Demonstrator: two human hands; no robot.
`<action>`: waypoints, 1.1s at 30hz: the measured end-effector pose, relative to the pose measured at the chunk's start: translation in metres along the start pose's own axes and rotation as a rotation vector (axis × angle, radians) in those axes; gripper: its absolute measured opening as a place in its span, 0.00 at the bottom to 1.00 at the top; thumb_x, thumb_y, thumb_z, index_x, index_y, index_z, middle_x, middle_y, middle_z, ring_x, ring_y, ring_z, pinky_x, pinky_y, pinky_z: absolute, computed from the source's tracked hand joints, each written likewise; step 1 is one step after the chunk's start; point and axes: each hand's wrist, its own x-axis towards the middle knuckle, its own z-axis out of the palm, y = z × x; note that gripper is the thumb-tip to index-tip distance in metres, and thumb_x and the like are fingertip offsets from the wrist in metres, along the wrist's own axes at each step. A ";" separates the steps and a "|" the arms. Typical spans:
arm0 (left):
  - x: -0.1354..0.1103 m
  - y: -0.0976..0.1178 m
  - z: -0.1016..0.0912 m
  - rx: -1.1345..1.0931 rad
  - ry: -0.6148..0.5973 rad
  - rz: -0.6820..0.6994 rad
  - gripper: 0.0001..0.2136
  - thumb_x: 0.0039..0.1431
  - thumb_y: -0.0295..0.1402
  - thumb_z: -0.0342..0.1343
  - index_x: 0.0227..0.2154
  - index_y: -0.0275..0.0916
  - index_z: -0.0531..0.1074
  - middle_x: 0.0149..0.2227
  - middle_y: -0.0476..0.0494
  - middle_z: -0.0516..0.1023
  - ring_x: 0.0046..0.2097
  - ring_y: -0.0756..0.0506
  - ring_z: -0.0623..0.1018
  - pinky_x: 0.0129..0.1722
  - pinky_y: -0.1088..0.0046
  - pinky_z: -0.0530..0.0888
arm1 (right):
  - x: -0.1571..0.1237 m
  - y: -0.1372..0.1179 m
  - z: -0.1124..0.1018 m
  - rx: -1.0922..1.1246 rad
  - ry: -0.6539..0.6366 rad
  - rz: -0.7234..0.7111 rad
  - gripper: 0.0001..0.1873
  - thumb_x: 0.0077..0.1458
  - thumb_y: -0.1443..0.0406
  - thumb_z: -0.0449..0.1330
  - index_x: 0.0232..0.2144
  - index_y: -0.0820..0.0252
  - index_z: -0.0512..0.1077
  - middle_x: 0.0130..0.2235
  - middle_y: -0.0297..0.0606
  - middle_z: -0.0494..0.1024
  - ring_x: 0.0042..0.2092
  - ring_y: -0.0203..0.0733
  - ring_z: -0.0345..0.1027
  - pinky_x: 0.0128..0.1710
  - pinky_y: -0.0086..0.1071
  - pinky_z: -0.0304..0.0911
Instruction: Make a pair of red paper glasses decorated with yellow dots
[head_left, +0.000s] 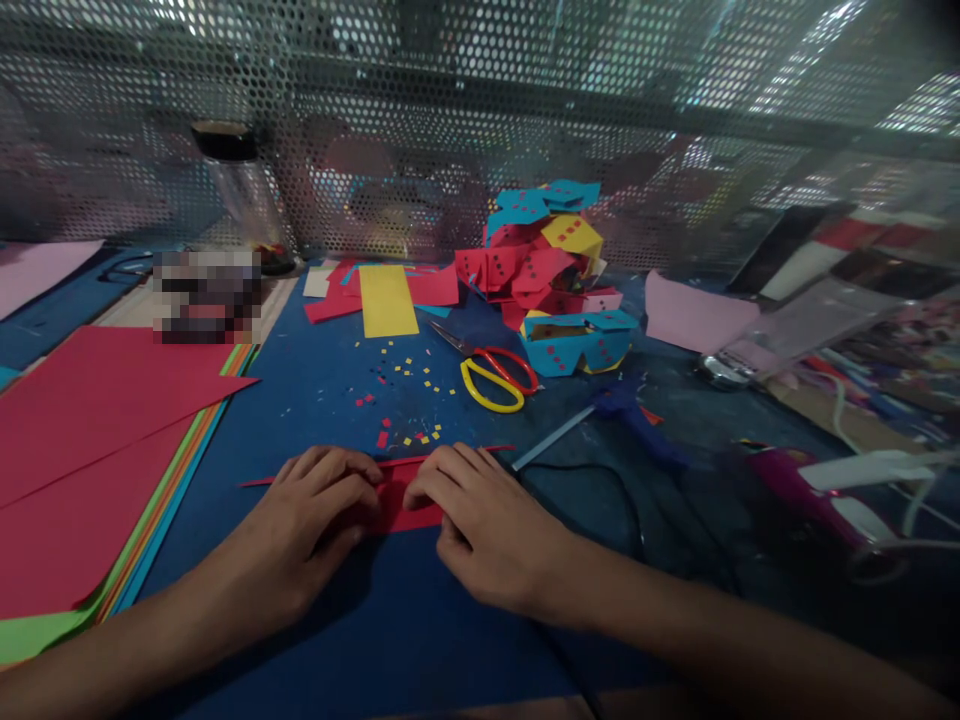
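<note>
Head view: red strip held down by left hand and right hand

The strip is laid crosswise on the blue table, near its front edge, and is covered in part by both hands. Fingers of each are curled down onto it, with a gap left between the hands; whether the paper is pinched by the thumbs or only pressed cannot be told. A raised line is seen along its far edge, so the grip is probably meant to keep a fold from springing open.

The scissors are set just beyond, blades turned away, perhaps so that the handles are easily reached. The glue gun is left at the right, its pale stick pointed toward the right hand. Small scraps are scattered ahead, and the sheets are stacked at the left, likely to be kept clear of the work.

By the mesh, a lidded jar is seen, with something reddish near its base. At the right, a clear bottle is shown tilted and blurred; its contents cannot be made out. A blue dotted shape is stood before the paper pile.
</note>
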 end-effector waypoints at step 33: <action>0.002 -0.013 -0.023 -0.231 -0.120 0.077 0.19 0.60 0.17 0.50 0.46 0.47 0.75 0.56 0.46 0.74 0.58 0.44 0.73 0.58 0.64 0.69 | 0.020 0.041 0.005 -0.480 0.333 -0.243 0.04 0.65 0.67 0.58 0.38 0.61 0.74 0.38 0.40 0.78 0.43 0.46 0.69 0.45 0.40 0.57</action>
